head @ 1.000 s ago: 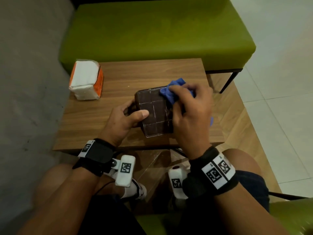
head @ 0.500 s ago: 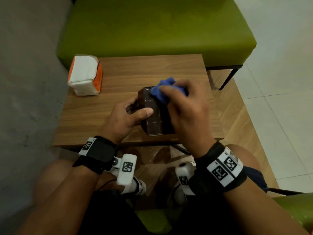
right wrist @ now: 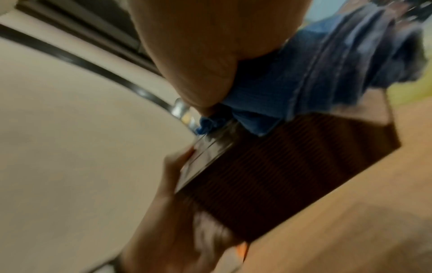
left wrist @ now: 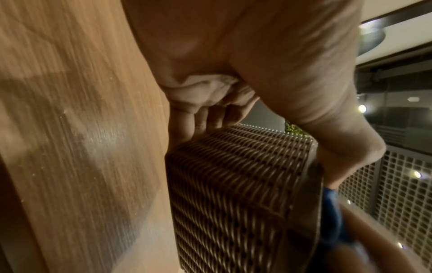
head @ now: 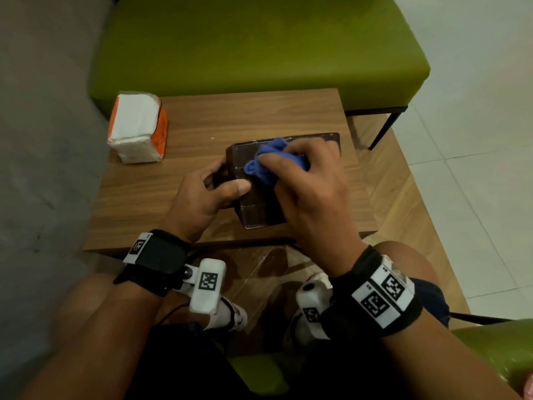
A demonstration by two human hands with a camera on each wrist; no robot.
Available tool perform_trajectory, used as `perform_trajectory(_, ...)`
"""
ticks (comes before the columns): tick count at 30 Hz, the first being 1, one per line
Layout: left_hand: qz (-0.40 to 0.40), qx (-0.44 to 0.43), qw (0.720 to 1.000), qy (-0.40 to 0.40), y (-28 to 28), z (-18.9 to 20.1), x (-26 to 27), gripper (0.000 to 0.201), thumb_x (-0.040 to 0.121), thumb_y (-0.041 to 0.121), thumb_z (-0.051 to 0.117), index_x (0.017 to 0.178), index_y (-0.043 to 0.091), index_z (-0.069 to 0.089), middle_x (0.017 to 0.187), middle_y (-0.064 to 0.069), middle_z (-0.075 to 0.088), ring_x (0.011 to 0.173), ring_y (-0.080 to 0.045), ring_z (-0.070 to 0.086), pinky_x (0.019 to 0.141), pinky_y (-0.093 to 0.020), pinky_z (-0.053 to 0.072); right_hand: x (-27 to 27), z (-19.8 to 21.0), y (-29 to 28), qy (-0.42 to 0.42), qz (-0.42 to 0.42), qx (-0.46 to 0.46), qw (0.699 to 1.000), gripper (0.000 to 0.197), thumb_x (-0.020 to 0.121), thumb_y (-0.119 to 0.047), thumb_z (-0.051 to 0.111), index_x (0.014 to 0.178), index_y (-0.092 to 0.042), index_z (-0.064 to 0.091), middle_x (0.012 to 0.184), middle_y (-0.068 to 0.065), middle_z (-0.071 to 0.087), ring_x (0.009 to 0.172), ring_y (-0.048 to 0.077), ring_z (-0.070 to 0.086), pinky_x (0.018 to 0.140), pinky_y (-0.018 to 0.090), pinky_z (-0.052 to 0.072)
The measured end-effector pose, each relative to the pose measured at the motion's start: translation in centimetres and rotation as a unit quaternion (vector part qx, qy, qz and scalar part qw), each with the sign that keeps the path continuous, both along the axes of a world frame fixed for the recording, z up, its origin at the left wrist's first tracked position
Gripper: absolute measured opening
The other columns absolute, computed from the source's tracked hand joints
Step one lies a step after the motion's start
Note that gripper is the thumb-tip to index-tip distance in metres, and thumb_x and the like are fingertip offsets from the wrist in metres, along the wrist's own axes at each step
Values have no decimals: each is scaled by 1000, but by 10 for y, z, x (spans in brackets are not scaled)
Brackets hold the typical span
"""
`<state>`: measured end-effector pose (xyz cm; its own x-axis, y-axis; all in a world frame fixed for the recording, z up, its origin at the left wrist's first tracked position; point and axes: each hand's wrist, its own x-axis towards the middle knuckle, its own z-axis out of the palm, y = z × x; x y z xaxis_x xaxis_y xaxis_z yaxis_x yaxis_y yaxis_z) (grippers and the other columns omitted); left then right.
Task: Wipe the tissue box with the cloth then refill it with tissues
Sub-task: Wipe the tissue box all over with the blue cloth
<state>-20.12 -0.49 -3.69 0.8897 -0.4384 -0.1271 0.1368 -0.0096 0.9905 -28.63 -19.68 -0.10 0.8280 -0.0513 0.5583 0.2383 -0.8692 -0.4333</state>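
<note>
Fingers of my left hand curl round the left side of the tissue box, thumb laid across its top panel. Head view: the box is dark brown, with a glossy gridded top, and stands on the wooden table near the front edge. My right hand grips the bunched blue cloth and presses it on the box top. A tissue pack, white with orange sides, stands at the far left corner of the table, well apart from the box. A green bench runs behind the table.

Left wrist view: my left hand clamps the box, whose side is woven wicker; the fingers wrap its far side and the thumb presses the top edge. A strip of cloth shows beyond the thumb. The table lies alongside.

Right wrist view, blurred: my right hand holds the cloth bunched against the top of the box. My left hand holds the box's other side. The table lies beneath.
</note>
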Motion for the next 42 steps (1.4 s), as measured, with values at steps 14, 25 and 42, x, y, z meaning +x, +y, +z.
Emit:
perform_trajectory(14,35,-24,999,8,3,3,3,71,80,41,73,145,13,62,132,-9,74,121,-30,73,85,-41,63,2,-2,-21,-33,-134,98,985,22,98,-11,65,115,-7,78,111,16,63,104,24,54,85,27,44)
perform_trajectory(25,32,-21,999,26,-4,0,-1,65,79,43,72,139,16,66,126,-8,77,114,-29,76,79,-39,65,-3,7,1,-11,-59,43,997,21,96,-7,63,112,-4,77,109,17,61,101,27,53,84,22,37)
perform_trajectory(42,35,-27,999,10,-1,-1,0,61,82,43,69,137,15,67,122,-6,77,110,-24,76,74,-31,62,4,5,-26,-27,-122,48,991,22,99,-14,66,117,-8,77,111,17,61,101,22,52,83,17,35)
